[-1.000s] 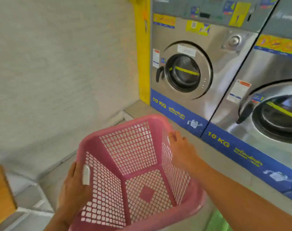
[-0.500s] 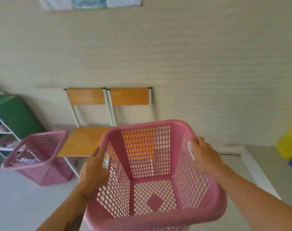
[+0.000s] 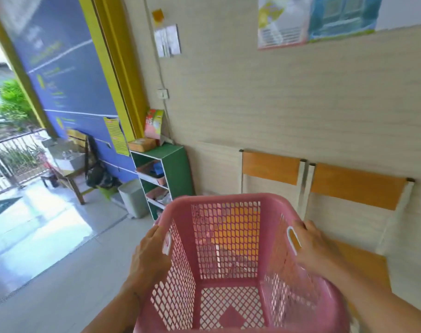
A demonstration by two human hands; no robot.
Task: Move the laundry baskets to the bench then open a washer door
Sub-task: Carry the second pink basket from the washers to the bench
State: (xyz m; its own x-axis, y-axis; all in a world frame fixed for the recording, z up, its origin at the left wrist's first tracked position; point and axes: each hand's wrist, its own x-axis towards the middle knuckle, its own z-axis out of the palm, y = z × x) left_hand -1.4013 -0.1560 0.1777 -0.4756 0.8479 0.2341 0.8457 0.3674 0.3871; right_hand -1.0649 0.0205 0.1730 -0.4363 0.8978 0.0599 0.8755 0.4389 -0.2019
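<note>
The fingers of the left hand [image 3: 149, 254] and of the right hand [image 3: 316, 248] are wrapped around opposite rim handles of the empty pink basket [image 3: 231, 265], which is held in the air just in front of the wooden worktop [image 3: 363, 265] by the wall. This looks like the carrying step; next, lower it squarely onto the seat and let go.

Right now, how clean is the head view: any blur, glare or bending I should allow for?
Head view: motion blur smears the right hand and the near right side of the pink basket; the left hand is sharper. Daylight blows out the floor by the doorway at left. The wide lens bends the yellow door frame and tilts the wall. The bench backrests read clearly.
</note>
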